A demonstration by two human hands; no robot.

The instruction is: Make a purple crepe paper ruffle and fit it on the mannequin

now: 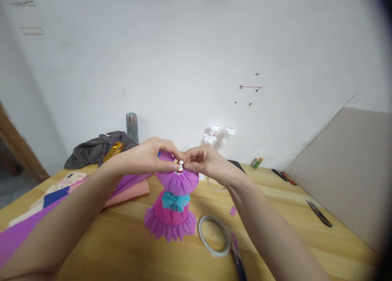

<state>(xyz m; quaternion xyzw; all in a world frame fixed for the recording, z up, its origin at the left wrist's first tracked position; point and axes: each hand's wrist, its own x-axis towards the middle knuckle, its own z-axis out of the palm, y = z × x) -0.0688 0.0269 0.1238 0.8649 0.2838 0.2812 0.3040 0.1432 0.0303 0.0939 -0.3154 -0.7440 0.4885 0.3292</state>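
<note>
A standing figure dressed in crepe paper (169, 210) is in the middle of the table, with a pink body and a frilled purple hem. On its front sits a turquoise bow (175, 201), below a wide purple ruffle (179, 183). At its top is a small white piece of stacked rounded lobes (181, 165). My left hand (156, 155) pinches at this piece from the left, thumb in front. From the right, my right hand (206, 163) closes thumb and fingers on it. Both hands partly hide the top of the figure.
A tape roll (213, 236) and scissors (237, 258) lie in front at right; pliers (319, 214) lie farther right. Crepe paper sheets (128, 191) and a phone (73, 177) are at left. Behind are striped cloth (92, 152), a flask (132, 128) and white ornaments (211, 136) by the wall.
</note>
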